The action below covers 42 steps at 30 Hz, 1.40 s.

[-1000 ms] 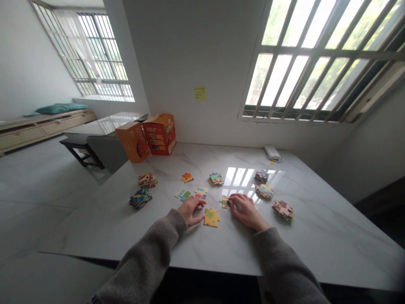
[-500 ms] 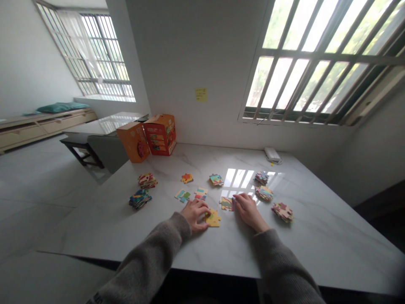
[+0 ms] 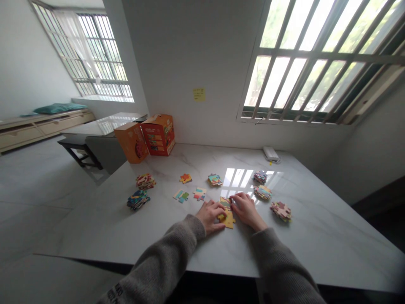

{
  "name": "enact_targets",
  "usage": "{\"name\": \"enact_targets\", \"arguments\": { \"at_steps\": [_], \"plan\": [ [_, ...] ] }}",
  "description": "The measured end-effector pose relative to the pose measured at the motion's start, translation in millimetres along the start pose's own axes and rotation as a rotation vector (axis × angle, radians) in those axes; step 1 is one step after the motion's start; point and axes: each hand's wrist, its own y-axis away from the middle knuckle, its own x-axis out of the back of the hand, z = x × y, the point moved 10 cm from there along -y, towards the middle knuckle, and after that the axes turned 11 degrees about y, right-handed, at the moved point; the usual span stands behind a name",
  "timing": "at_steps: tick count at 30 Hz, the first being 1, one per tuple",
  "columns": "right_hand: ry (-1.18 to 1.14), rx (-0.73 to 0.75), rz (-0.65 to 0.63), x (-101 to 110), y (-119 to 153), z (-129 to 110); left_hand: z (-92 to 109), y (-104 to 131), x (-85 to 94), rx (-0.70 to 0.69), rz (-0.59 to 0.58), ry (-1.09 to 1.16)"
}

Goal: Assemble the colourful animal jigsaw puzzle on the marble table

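My left hand [image 3: 211, 216] has its fingers curled on the left side of a yellow puzzle piece [image 3: 228, 220], which lies flat on the white marbled table [image 3: 177, 245]. Directly above that piece, touching or nearly touching it, is a green and cream puzzle piece [image 3: 225, 203]. The fingers of my right hand [image 3: 247, 209] are closed at the right edge of this upper piece. Left of it lie a red, white and blue piece [image 3: 199, 194] and a piece with teal and green [image 3: 181, 196]. An orange piece [image 3: 185, 178] sits farther back.
Piles of puzzle pieces stand at the left [image 3: 138, 199], at the back middle [image 3: 215, 180] and at the right [image 3: 281, 211]. Two orange-red boxes [image 3: 158, 135] are at the back left. A white device [image 3: 271, 154] lies near the wall.
My left hand has slid the yellow piece to the right, up against the lower side of the green and cream piece. My right hand has stayed beside that upper piece.
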Motion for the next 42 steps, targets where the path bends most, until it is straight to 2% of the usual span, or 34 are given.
{"name": "enact_targets", "arguments": {
  "at_steps": [4,9,11,13,17,20,36,42],
  "plan": [
    [-0.012,0.002,0.000,0,0,0,-1,0,0.9,-0.010,0.018,-0.008],
    [-0.026,0.016,0.010,4,2,-3,-13,7,37.6,-0.010,0.240,0.057],
    [-0.048,0.031,0.034,8,3,-7,-19,10,42.9,0.000,0.260,0.037],
    [-0.086,0.061,0.058,12,6,-13,-18,11,36.0,-0.019,0.209,-0.001],
    [-0.116,0.131,0.058,14,13,-26,-6,11,10.8,-0.047,0.088,-0.086],
    [-0.084,0.129,0.050,13,16,-28,0,11,1.6,-0.025,0.049,-0.112],
    [-0.065,0.081,0.026,10,11,-27,12,13,-0.9,-0.010,0.023,-0.127],
    [-0.074,0.022,-0.042,2,-4,-19,10,12,-1.7,0.047,0.004,-0.108]
  ]
}}
